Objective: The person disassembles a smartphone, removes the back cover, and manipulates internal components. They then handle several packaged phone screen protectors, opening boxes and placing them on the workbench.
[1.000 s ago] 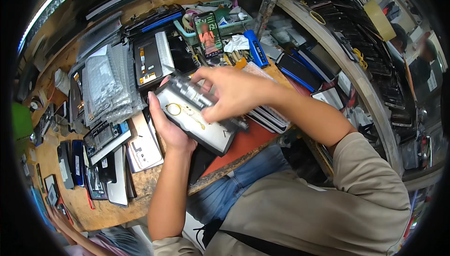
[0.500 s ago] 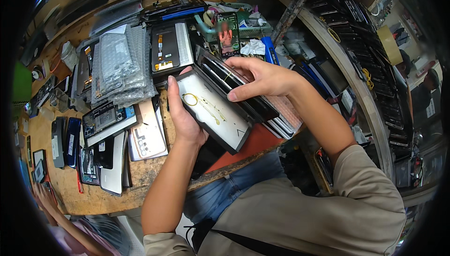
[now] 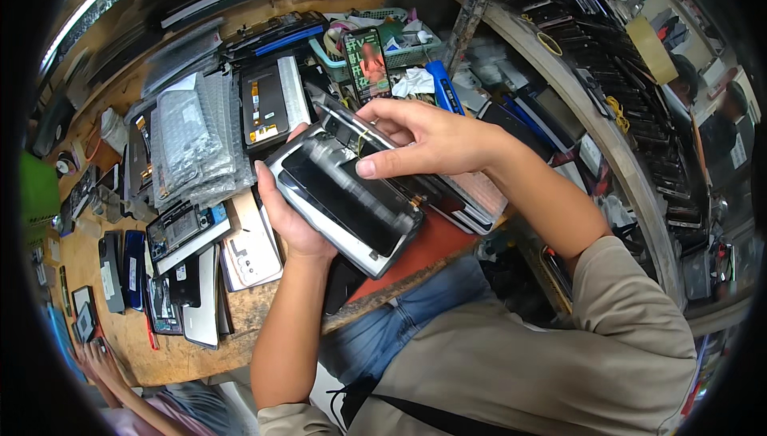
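Note:
A stack of phone screen panels and frames (image 3: 339,200) is held between my two hands, above the bench's front edge. My left hand (image 3: 297,216) is wrapped round its left side, thumb along the edge. The front piece has a dark face, smeared by motion, with a white and silver border. My right hand (image 3: 435,139) grips the upper right edges of thin dark panels, thumb in front and fingers behind. Just beyond them stands a lit phone (image 3: 367,65). Below the stack lies a red mat (image 3: 439,240).
Bubble-wrapped packs (image 3: 196,132) are piled at the left, near loose phone parts (image 3: 180,232). A green basket (image 3: 407,53) and a blue tube-shaped object (image 3: 444,89) stand at the back. A packed shelf (image 3: 631,156) rises at right. Another person's hands (image 3: 100,364) are at the lower left.
The white inner face with a yellow ring is now covered by a dark-faced piece. The stack and my right hand have shifted slightly left. The head view has turned a little.

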